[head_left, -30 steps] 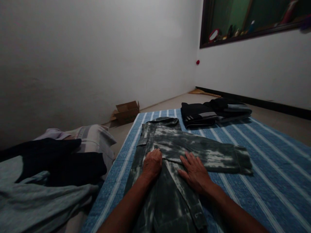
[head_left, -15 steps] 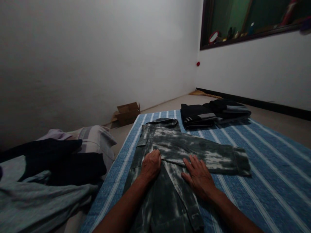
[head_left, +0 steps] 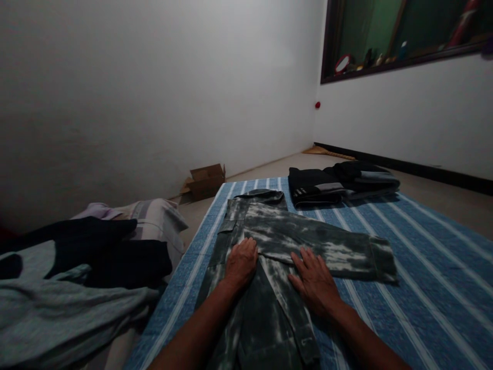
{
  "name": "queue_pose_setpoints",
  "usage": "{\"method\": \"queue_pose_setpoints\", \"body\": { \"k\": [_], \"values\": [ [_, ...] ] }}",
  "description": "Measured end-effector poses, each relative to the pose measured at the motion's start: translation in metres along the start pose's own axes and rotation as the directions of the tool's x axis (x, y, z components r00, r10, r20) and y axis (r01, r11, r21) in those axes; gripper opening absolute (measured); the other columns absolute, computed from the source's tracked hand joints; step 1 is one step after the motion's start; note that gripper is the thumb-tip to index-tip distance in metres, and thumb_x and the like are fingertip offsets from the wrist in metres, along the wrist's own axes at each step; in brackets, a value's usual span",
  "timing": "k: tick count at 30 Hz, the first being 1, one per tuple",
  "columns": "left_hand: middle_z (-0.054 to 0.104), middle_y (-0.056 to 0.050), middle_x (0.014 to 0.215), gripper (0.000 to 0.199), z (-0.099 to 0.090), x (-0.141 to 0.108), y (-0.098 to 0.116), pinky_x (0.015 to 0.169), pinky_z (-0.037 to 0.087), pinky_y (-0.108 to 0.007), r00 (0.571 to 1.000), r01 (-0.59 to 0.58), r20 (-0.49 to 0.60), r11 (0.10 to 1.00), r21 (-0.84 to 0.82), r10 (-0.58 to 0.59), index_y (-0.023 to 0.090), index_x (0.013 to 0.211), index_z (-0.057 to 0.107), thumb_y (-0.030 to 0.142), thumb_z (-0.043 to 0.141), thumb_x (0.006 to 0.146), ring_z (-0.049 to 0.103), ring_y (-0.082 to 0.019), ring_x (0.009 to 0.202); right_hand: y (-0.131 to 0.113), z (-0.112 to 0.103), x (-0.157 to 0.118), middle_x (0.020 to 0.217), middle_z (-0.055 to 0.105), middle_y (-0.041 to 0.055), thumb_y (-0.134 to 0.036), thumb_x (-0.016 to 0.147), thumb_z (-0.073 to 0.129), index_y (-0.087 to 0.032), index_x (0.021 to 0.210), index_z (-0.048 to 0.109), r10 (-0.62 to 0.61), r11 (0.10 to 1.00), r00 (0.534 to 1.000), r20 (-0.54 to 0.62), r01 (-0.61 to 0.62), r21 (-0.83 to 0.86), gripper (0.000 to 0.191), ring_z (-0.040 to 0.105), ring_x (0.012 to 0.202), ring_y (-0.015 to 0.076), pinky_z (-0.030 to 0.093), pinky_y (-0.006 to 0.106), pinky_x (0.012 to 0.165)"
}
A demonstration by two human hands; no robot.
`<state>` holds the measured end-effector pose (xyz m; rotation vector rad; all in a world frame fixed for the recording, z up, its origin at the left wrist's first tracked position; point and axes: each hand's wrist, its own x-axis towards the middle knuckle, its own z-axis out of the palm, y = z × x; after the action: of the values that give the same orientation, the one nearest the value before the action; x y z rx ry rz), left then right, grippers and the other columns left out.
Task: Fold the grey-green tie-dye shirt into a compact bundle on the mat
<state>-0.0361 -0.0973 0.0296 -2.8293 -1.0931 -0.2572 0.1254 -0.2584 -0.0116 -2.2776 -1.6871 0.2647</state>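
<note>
A dark green jacket (head_left: 265,321) with pale tie-dye patches lies flat on a blue striped bed cover (head_left: 427,288). One sleeve (head_left: 335,246) stretches to the right across it, its cuff at the far end; another sleeve runs down toward me. My left hand (head_left: 242,261) is on the jacket's middle, fingers curled together on the cloth below the sideways sleeve; its fingertips are partly hidden. My right hand (head_left: 316,280) rests with fingers spread on the sleeve's lower edge. The collar (head_left: 262,195) is at the far end.
Folded dark clothes (head_left: 342,182) lie on the cover's far side. To the left is a heap of grey and navy clothes (head_left: 115,262). A cardboard box (head_left: 208,182) stands on the floor beyond, near the wall. A window ledge (head_left: 381,69) at upper right holds small bottles and a mirror.
The camera view has shifted slightly, so the room appears a little lower and farther right. Both hands keep practically the same places on the jacket, which looks unchanged.
</note>
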Motion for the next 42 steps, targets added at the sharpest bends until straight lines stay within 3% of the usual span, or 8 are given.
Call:
{"method": "queue_pose_setpoints", "body": {
  "k": [4,7,13,22,29,42],
  "values": [
    [0.07,-0.011,0.101,0.026,-0.026,0.016,0.01,0.084,0.045,-0.034,0.969,0.092,0.227,0.995,0.05,-0.101,0.017,0.094,0.064,0.025,0.038,0.094,0.064,-0.023,0.097,-0.002,-0.003,0.0,0.155,0.026,0.0115,-0.052,0.094,0.037,-0.023,0.146,0.037,0.007,1.0,1.0,0.006,-0.007,0.003,0.059,0.016,0.143,0.028,0.014,0.05,0.114],
    [0.072,-0.012,0.092,0.031,-0.04,0.032,0.019,0.074,0.046,-0.032,0.938,0.131,0.315,0.988,0.076,-0.149,0.016,0.087,0.068,0.034,0.044,0.091,0.067,-0.025,0.089,-0.001,-0.002,0.0,0.154,0.027,0.0106,-0.052,0.094,0.037,-0.024,0.146,0.037,0.006,1.0,1.0,-0.001,-0.006,0.015,0.059,0.017,0.143,0.0276,0.014,0.05,0.114],
    [0.07,-0.019,0.099,0.038,-0.036,0.044,0.043,0.078,0.047,-0.036,0.928,0.231,0.268,0.964,0.133,-0.259,0.009,0.098,0.069,0.034,0.041,0.093,0.067,-0.029,0.096,0.0,0.003,0.0,0.154,0.029,0.0099,-0.052,0.094,0.036,-0.025,0.146,0.038,-0.007,1.0,1.0,-0.022,0.008,0.016,0.059,0.017,0.143,0.0276,0.015,0.051,0.114],
    [0.064,-0.024,0.101,0.046,-0.019,0.045,0.07,0.077,0.046,-0.044,0.934,0.28,0.18,0.944,0.174,-0.31,0.004,0.105,0.064,0.043,0.044,0.092,0.063,-0.035,0.095,-0.004,0.002,-0.005,0.151,0.034,0.0098,-0.049,0.093,0.04,-0.024,0.143,0.043,-0.001,0.999,0.993,-0.115,-0.004,-0.042,0.055,0.024,0.142,0.0264,0.017,0.047,0.113],
    [0.06,-0.028,0.106,0.047,-0.006,0.033,0.073,0.084,0.038,-0.05,0.959,0.254,0.078,0.948,0.192,-0.273,0.001,0.106,0.063,0.04,0.039,0.094,0.055,-0.04,0.102,-0.003,0.004,-0.005,0.151,0.034,0.0102,-0.047,0.093,0.041,-0.024,0.142,0.043,-0.011,0.999,0.993,-0.117,0.005,-0.05,0.054,0.024,0.142,0.0266,0.018,0.048,0.113],
    [0.054,-0.027,0.123,0.05,-0.001,0.03,0.069,0.087,0.039,-0.042,0.944,0.313,0.042,0.93,0.194,-0.326,0.006,0.116,0.056,0.047,0.038,0.094,0.053,-0.036,0.111,-0.004,0.002,-0.006,0.15,0.036,0.0121,-0.046,0.094,0.043,-0.023,0.142,0.044,-0.019,0.997,0.99,-0.143,0.009,-0.072,0.053,0.026,0.141,0.0279,0.02,0.048,0.112]
  ]
}}
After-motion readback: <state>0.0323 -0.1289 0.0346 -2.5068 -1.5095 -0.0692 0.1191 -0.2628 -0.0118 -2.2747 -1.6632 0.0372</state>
